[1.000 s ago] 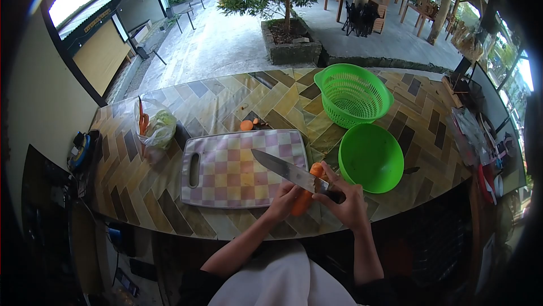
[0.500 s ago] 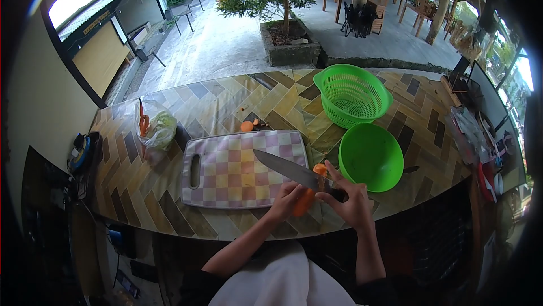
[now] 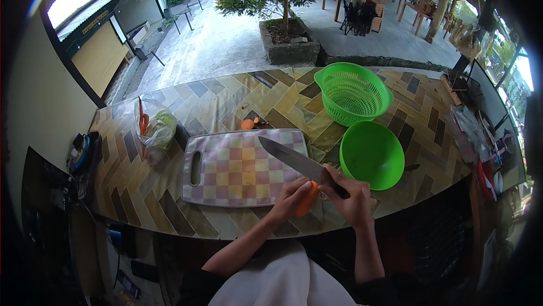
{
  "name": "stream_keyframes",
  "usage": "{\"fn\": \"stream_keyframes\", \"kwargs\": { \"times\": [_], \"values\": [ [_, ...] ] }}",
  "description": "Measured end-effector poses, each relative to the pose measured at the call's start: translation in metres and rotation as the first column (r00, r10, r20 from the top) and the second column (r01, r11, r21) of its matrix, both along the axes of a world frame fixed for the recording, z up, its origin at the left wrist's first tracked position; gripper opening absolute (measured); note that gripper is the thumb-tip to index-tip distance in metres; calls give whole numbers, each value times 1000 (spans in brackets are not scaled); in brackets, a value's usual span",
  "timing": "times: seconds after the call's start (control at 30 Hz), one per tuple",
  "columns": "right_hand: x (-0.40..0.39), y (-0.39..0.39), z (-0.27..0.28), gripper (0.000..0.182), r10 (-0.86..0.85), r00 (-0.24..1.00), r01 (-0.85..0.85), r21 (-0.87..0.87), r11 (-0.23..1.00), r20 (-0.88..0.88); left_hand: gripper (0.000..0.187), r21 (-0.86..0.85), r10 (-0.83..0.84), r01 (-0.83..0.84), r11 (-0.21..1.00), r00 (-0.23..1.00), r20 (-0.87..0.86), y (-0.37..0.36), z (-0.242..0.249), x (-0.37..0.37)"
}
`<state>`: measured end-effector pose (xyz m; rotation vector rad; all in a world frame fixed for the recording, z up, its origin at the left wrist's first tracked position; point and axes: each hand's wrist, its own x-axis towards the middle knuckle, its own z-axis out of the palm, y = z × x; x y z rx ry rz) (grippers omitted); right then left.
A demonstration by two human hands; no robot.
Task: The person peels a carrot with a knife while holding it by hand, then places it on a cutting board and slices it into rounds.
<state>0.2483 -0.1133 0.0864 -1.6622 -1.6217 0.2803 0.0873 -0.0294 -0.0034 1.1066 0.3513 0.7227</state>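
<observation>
Head view: left hand [image 3: 289, 195] is wrapped round a carrot [image 3: 307, 198] at the near edge of the worktop [image 3: 141, 187], right hand [image 3: 350, 201] clamped on a knife [image 3: 297, 162] whose blade angles out over the board [image 3: 243, 167]. Green bowl [image 3: 370, 156] sits just right, colander [image 3: 353, 94] further back.

The person's left hand [image 3: 288, 197] and right hand [image 3: 353, 204] are both bare, without gloves, rings or a watch. The forearms are uncovered to the elbows. A white garment [image 3: 280, 280] covers the torso at the bottom edge.
</observation>
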Motion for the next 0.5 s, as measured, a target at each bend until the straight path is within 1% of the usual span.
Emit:
{"fn": "stream_keyframes", "kwargs": {
  "times": [0.1, 0.2, 0.3, 0.33, 0.4, 0.5],
  "values": [
    [-2, -2, 9, 63, 20, 1000, -21, -70, 997, -17, 33, -85, -20, 23, 996, 999, 29, -1, 1, -2],
    [-9, -2, 6, 65, 19, 998, -19, 5, 1000, -68, 33, -102, 82, -82, 991, 997, -10, -2, -17, 0],
    [-8, 0, -1, 66, 36, 995, -33, 28, 999, -91, 31, -110, 76, -73, 991, 997, 19, 1, -27, -2],
    [-7, 0, 1, 67, 37, 996, -36, 9, 999, -82, 31, -89, 78, -77, 993, 997, 10, 1, -27, -2],
    [-4, 0, 6, 68, 36, 997, -38, -29, 999, -63, 30, -46, 79, -79, 996, 997, -8, 1, -24, -2],
    [-3, 1, 5, 68, 49, 996, -50, -12, 999, -80, 33, -75, 25, -25, 997, 1000, 8, -1, -12, -4]
  ]
}}
